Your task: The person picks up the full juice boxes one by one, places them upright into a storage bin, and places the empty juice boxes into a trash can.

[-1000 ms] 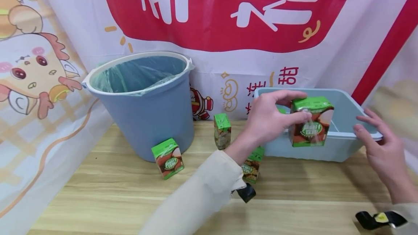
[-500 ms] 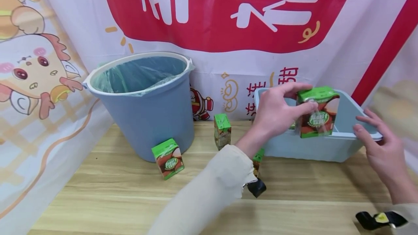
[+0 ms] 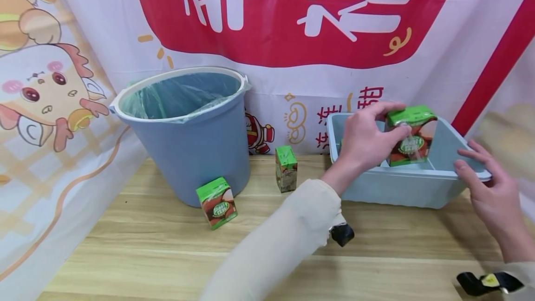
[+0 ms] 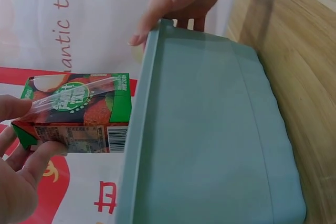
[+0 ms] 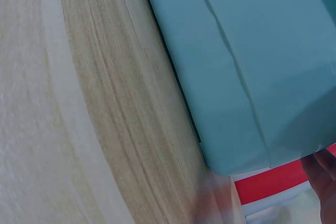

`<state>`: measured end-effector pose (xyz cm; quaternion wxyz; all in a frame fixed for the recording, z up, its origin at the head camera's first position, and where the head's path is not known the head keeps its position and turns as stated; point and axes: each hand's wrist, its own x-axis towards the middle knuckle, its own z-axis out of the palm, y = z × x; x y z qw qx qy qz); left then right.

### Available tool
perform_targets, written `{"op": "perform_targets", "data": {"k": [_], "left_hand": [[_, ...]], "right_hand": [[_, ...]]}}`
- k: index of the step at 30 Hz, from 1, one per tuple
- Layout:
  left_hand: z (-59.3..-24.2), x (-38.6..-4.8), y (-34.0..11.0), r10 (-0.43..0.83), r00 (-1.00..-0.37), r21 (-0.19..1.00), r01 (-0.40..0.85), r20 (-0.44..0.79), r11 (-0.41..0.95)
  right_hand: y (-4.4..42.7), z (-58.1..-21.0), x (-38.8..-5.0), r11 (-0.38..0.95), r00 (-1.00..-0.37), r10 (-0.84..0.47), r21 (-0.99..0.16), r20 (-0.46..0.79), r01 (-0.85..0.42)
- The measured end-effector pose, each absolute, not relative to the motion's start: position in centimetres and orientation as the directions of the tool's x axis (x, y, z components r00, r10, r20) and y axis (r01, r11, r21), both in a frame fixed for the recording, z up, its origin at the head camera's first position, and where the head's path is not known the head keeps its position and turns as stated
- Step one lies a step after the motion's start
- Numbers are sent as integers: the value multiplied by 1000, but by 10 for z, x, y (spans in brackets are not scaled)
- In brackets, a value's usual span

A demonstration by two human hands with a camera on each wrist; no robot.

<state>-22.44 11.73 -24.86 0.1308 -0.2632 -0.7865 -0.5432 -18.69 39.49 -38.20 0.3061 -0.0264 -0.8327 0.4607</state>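
My left hand [image 3: 369,138] pinches a green and brown drink carton [image 3: 411,145] between thumb and fingers. The carton is upright, partly below the near rim of a pale blue plastic bin [image 3: 401,189]. In the left wrist view a clear straw sleeve shows on that drink carton [image 4: 79,106], beside the bin's rim. My right hand [image 3: 493,189] grips the bin's right end, thumb on the rim; in the left wrist view its fingers are below the rim outside. A second carton [image 3: 217,203] leans against a blue bucket [image 3: 196,152]. Another carton [image 3: 286,168] stands between bucket and bin.
The bucket has a clear plastic liner [image 3: 179,94]. A printed cloth [image 3: 276,45] hangs right behind the bucket and bin. Everything stands on a wood-grain table [image 3: 167,254]. My left forearm [image 3: 284,240] crosses in front of the bin.
My left hand has carried the drink carton right and over the bin's near rim, then lowered it slightly. A carton near the bin is now hidden behind my left arm. The right hand stays put.
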Motion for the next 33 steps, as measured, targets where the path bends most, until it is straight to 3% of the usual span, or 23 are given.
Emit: {"op": "perform_targets", "data": {"k": [14, 33], "left_hand": [[-261, -237, 137, 218, -867, 814, 496, 447, 302], [-287, -253, 152, 185, -931, 837, 364, 314, 409]], "right_hand": [[394, -380, -185, 629, -837, 323, -761, 441, -158], [393, -380, -185, 619, -836, 321, -767, 445, -170]]}}
